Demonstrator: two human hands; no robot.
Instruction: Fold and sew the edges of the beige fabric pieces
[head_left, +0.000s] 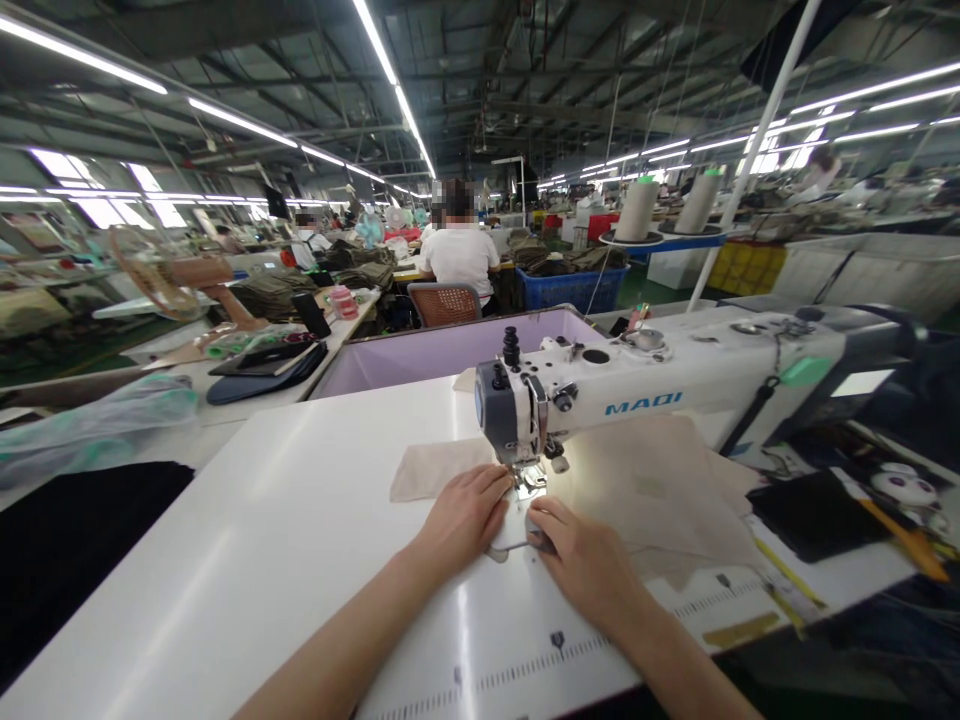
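My left hand (pixel 469 508) lies with its fingers flat and close together just left of the presser foot (pixel 531 482) of a white sewing machine (pixel 645 385). Its fingertips touch the near right part of a beige fabric piece (pixel 431 470), which stretches out behind the hand. On the other side of the needle plate (pixel 511 527), my right hand (pixel 581 550) has its fingers curled in. Something small and dark shows under those fingers, too hidden to name. A lamp lights the needle area. Larger beige fabric panels (pixel 652 500) lie under the machine arm.
A white tabletop (pixel 247 540) carries a printed ruler along its front edge. Black cloth (pixel 82 560) lies at left, a black pouch (pixel 814 512) at right. Behind the table stand a lilac bin (pixel 420 350) and a seated person (pixel 461 255). Thread cones (pixel 637 210) stand at back right.
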